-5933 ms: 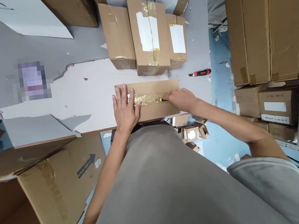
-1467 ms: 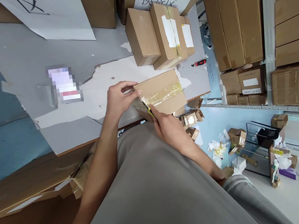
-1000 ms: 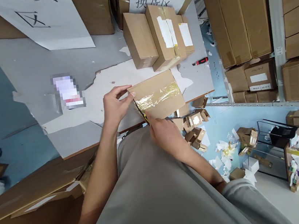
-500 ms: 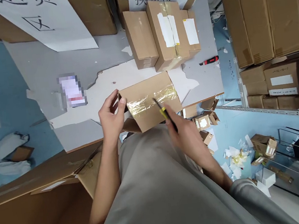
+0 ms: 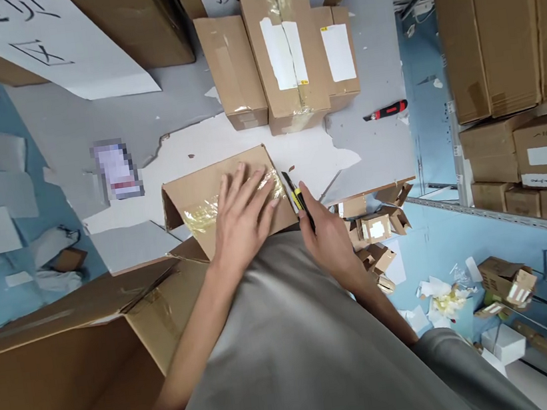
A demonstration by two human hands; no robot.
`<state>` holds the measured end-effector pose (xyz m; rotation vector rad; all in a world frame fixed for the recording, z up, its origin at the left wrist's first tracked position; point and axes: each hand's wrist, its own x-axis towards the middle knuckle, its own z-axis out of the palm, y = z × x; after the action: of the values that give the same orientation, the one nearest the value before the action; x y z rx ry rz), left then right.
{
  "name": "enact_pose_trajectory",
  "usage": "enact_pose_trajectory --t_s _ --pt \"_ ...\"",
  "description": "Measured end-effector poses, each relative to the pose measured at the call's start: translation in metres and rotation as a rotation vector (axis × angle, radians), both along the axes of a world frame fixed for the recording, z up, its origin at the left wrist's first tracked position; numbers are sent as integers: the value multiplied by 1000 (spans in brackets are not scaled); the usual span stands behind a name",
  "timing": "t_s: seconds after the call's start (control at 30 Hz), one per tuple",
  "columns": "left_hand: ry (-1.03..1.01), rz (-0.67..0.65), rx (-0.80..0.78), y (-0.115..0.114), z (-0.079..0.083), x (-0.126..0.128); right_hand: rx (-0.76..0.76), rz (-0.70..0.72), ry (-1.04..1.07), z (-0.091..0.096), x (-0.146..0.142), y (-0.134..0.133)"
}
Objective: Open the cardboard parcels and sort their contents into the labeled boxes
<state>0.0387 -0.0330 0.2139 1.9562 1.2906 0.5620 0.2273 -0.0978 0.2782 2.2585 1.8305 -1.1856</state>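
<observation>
A brown cardboard box (image 5: pixel 222 175) with shiny clear tape across its top lies at the table's front edge, close to my body. Its left end gapes, with a flap hanging down. My left hand (image 5: pixel 242 216) rests flat on the taped face, fingers spread. Wrapped in my right hand (image 5: pixel 324 228) is a black and yellow utility knife (image 5: pixel 299 198). The knife's dark tip points up and away from me, just beside the box's right end; whether it touches the cardboard I cannot tell.
Three closed cartons (image 5: pixel 285 62) stand at the back of the grey table (image 5: pixel 371 145). A red and black utility knife (image 5: pixel 386 111) lies to their right, a blurred phone-like item (image 5: pixel 118 170) at left. One large open carton (image 5: pixel 76 392) sits lower left; shelving with boxes (image 5: pixel 487 29) is at right.
My left hand has let go of the box's left end and now lies flat on top. My right hand has moved the knife from over the tape to the right end.
</observation>
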Motion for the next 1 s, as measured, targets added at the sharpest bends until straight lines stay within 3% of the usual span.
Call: enact_pose_trajectory --t_s 0.4,0.77,1.0 --pt "39 -18 64 -3 -16 7 -39 51 -35 -11 -4 10" --pt "-47 -19 43 -7 -25 7 -171 97 -303 19 -43 38" --pt "-104 -6 62 -7 -35 8 -310 65 -365 34 -49 21"
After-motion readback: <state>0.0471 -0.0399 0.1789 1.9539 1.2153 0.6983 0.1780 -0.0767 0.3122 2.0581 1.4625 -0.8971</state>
